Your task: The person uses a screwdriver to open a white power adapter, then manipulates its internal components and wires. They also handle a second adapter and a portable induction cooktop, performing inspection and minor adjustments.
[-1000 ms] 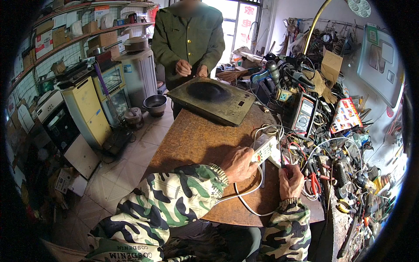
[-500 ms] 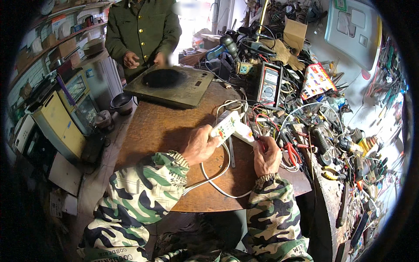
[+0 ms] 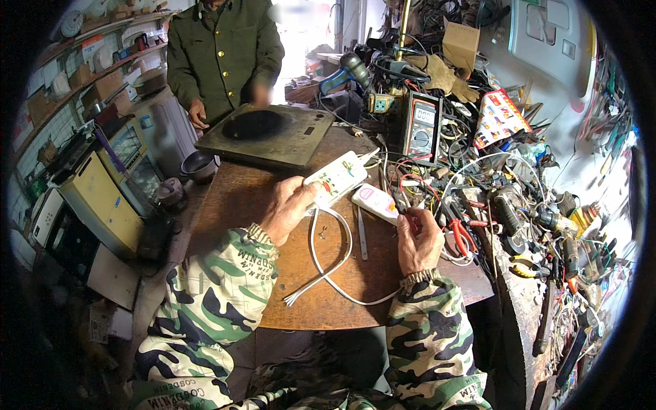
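My left hand [image 3: 285, 213] is closed round the end of a white power strip-like block [image 3: 336, 179] with small coloured marks on its upper face. Close beside it is a smaller white plastic piece [image 3: 376, 201] with a pink mark. That piece reaches to the fingertips of my right hand [image 3: 419, 242], which is closed in a pinch. Something dark shows at those fingertips, too small to name. A white cable [image 3: 350, 254] loops across the brown table [image 3: 273, 301] below the block, its split end lying near the front edge. Between my hands lie slim metal tweezers [image 3: 362, 236].
A flat black-topped cooktop [image 3: 273, 133] lies at the table's far side, where a person in a green jacket [image 3: 222, 51] stands. A multimeter [image 3: 421, 128] leans at the far right. Tangled wires and tools, including red-handled pliers [image 3: 463, 236], crowd the right side.
My left hand has moved left with the white block, now apart from the smaller white piece. My right hand stays nearly in place. The other person's hand at the left has lowered.
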The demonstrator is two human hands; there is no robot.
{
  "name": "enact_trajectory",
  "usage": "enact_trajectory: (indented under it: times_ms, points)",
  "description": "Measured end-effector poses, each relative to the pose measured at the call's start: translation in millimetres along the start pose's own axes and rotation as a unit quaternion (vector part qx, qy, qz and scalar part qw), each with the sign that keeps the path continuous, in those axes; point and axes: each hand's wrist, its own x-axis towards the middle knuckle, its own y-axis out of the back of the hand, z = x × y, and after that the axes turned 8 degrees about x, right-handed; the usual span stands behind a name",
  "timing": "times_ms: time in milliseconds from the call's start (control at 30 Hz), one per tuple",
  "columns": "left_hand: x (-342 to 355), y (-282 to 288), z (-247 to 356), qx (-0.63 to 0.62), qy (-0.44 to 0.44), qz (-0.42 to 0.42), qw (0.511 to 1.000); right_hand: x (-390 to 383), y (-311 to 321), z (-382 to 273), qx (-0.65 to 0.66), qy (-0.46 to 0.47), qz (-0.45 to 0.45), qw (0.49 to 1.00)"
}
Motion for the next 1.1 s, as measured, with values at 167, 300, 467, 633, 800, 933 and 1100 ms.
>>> enact_trajectory:
  times_ms: [167,300,467,633,800,933,1100]
  points:
    - [-12.9,6.6,21.7,-0.115,0.030,0.023,0.993,-0.5,0.7,4.1,0.011,-0.002,0.000,1.000]
    - [-21.9,24.1,11.6,-0.176,0.049,0.085,0.979,-0.7,-1.2,4.9,0.018,-0.002,-0.013,1.000]
    - [-25.3,38.0,12.6,-0.264,0.049,0.054,0.962,-2.7,-0.2,10.1,0.052,0.002,-0.033,0.998]
    - [-25.3,42.0,15.1,-0.347,0.047,0.026,0.936,-4.4,-0.5,3.6,0.032,-0.002,-0.080,0.996]
    - [-26.7,38.4,10.7,-0.332,0.038,-0.027,0.942,-4.6,-0.7,4.7,-0.038,0.030,-0.108,0.993]
    - [-30.3,23.7,23.7,-0.348,0.055,-0.057,0.934,-6.7,1.2,13.7,-0.102,0.071,-0.111,0.986]
    - [-28.4,25.1,14.3,-0.344,0.043,-0.071,0.935,-7.0,-4.8,6.4,-0.184,0.092,-0.145,0.968]
